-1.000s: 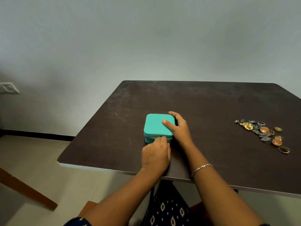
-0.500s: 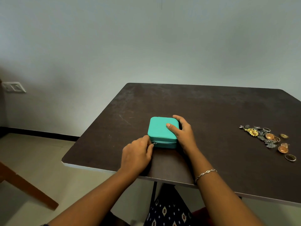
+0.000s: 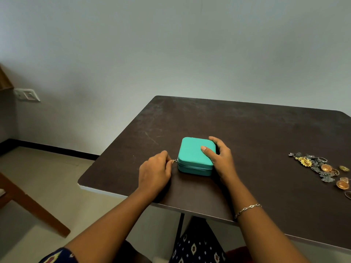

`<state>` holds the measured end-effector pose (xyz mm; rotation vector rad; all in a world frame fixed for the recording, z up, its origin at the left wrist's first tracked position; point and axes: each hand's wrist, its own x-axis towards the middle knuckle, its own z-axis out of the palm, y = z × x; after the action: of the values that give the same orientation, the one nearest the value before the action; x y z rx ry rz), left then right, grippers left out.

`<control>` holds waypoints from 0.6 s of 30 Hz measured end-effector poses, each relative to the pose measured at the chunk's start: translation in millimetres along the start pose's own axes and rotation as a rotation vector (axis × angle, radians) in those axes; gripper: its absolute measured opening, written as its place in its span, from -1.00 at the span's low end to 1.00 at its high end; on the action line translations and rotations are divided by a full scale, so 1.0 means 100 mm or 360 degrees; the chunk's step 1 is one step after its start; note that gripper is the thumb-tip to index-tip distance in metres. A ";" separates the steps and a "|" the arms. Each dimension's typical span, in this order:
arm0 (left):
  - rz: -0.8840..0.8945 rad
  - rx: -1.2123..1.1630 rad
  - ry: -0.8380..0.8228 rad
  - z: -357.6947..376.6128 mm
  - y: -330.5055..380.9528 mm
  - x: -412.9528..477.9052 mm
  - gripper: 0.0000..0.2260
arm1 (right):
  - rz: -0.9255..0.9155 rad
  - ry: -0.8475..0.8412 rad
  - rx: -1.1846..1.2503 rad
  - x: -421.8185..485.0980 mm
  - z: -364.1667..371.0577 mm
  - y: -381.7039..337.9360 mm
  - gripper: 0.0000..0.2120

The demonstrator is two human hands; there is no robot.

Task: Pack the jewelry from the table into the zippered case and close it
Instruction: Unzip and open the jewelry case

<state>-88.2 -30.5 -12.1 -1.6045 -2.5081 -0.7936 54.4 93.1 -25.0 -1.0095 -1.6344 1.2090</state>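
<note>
A teal zippered case (image 3: 191, 154) lies flat with its lid down on the dark table (image 3: 256, 133). My left hand (image 3: 154, 170) pinches the small metal zipper pull (image 3: 175, 160) at the case's front left corner. My right hand (image 3: 220, 158) holds the case at its right side, thumb on the lid and fingers curled round the far right corner. A pile of jewelry (image 3: 322, 168), with a yellow flower piece, dark metal pieces, rings and orange round pieces, lies far right on the table, apart from both hands.
The table's near edge (image 3: 114, 192) runs just in front of my left hand. A wooden chair leg (image 3: 32, 207) stands on the floor at the left. A wall switch (image 3: 27, 94) is on the left wall.
My left hand has dragged the zipper pull leftward along the case's front, from near the right corner to the front left corner. My right hand stays on the case. The camera has turned left.
</note>
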 end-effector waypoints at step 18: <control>-0.0141 -0.0371 0.0051 0.26 -0.02 0.67 -0.89 | -0.0013 0.0002 0.0006 0.00 0.02 0.05 -0.58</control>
<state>-115.2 36.6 -14.6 -1.5362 -2.5597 -1.1513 53.5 93.7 -29.7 -1.0004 -1.6333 1.2055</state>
